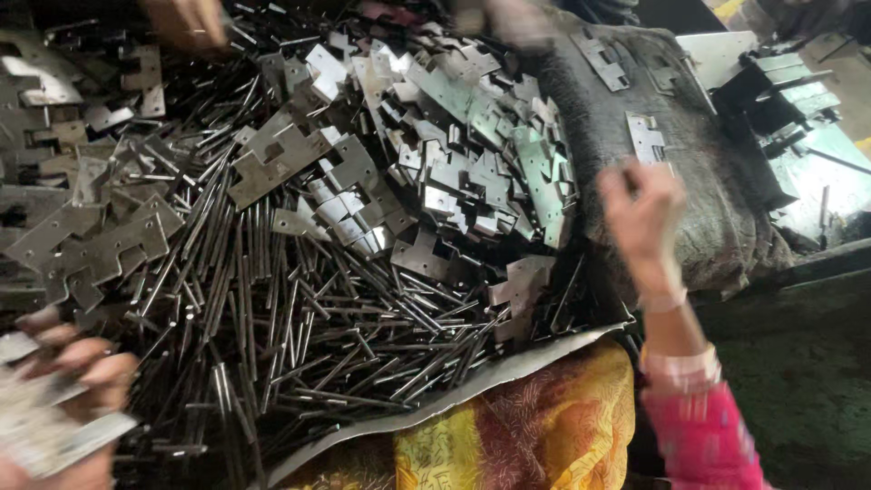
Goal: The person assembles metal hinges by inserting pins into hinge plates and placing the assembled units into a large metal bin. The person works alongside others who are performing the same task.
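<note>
Hundreds of steel pins (299,336) and hinge plates (454,172) are lying before us.
We are gripping a stiff, sharp-edged hinge leaf (54,436) in our left hand (77,381), left of the pins; our right hand (644,213), blurred beyond them over dark sacking (717,218), we cannot tell. Best held by flat faces.

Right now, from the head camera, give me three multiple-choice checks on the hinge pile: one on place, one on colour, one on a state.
1. Where does the heap of loose metal pins lie?
A. front and centre
B. on the dark cloth
C. on the green machine

2. What colour is the right hand's sleeve?
A. blue
B. pink
C. white

3. What is the left hand doing?
A. resting open and bare
B. gripping flat metal pieces
C. out of view

Answers: 1 A, the pins fill the middle foreground; 2 B, pink cloth covers the forearm; 3 B, its fingers close over the blurred metal pieces.
</note>
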